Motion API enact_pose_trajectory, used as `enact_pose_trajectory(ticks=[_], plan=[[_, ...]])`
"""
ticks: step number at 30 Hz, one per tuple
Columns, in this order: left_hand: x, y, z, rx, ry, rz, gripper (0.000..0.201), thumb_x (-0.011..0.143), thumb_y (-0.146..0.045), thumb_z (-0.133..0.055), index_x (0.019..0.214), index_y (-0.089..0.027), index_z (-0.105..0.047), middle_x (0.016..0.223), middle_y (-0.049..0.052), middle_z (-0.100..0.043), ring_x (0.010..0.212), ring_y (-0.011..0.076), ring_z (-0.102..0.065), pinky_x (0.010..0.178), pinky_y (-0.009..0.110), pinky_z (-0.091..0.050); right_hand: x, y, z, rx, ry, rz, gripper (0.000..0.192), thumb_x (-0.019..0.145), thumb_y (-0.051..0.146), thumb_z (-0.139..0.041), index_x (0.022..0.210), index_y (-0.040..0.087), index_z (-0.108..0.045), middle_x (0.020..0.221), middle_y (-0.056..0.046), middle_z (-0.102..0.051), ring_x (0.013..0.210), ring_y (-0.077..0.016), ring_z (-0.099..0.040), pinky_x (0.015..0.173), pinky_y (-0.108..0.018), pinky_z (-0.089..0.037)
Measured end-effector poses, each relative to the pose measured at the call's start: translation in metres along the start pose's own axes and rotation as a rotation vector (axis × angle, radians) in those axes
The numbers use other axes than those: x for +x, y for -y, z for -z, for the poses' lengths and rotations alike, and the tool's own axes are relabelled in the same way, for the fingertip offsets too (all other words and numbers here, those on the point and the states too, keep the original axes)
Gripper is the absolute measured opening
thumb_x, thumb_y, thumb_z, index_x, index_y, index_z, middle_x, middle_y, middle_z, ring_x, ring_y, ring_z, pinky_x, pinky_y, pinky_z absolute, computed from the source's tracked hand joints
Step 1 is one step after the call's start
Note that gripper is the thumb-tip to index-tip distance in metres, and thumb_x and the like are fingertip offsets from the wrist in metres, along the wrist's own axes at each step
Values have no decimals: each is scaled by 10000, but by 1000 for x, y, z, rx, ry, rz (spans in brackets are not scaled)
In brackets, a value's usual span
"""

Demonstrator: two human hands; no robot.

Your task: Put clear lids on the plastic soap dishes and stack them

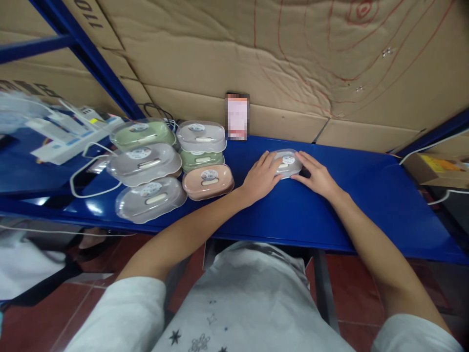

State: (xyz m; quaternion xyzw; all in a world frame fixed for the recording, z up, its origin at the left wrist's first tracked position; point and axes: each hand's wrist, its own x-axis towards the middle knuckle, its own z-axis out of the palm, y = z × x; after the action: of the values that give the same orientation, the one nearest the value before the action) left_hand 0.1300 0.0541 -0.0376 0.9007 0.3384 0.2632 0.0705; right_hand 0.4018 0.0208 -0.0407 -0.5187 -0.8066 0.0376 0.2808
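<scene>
Both hands [289, 176] cup a small clear-lidded case [287, 163] bearing a round sticker.

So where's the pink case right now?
In the head view, the pink case sits left of centre on the blue shelf, at the front of the stacked cases, just left of the left hand.

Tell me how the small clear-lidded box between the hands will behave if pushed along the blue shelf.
The box looks like hard plastic, so probably stiff. Its flat, low shape suggests sliding, not rolling or tipping. The glossy shelf likely lets it slip easily.
</scene>
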Motion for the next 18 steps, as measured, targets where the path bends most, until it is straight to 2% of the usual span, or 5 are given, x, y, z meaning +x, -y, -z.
enact_pose_trajectory(ticks=[5,7,12,16,18], plan=[[2,3,-2,-21,1,1,422,1123,-341,-513,1520,-200,-526,1705,178,-440,1646,392,-326,1272,599,-428,0,-2,0,42,-22,-18,826,959,698,-686,1640,279,-478,1692,-157,-481,1535,-380,-516,1172,-602,-562],[3,3,-3,-20,1,-20,424,1121,-343,-527,1521,-200,-537,1707,166,-447,1652,385,-316,1295,574,-407,0,-2,-1,59,-18,-22,850,937,715,-704,1618,256,-486,1677,-184,-491,1518,-395,-532,1135,-609,-586],[3,4,-6,-23,-27,-43,406,1103,-333,-572,1481,-185,-570,1655,170,-498,1630,393,-355,1311,578,-381,1,1,-3,46,22,12,840,953,702,-689,1621,250,-456,1689,-194,-469,1551,-393,-490,1215,-636,-501],[2,6,-3,-92,-91,-38,343,1102,-329,-562,1425,-213,-576,1607,172,-491,1585,360,-415,1289,598,-404,1,7,-2,-4,33,53,779,1026,625,-621,1686,283,-386,1753,-143,-389,1622,-346,-388,1315,-602,-381],[1,6,0,-111,-95,-26,331,1088,-321,-583,1393,-192,-579,1556,188,-499,1539,354,-456,1264,575,-437,1,9,-3,-6,47,53,778,1040,605,-606,1709,304,-349,1784,-113,-332,1634,-334,-364,1329,-582,-363]])
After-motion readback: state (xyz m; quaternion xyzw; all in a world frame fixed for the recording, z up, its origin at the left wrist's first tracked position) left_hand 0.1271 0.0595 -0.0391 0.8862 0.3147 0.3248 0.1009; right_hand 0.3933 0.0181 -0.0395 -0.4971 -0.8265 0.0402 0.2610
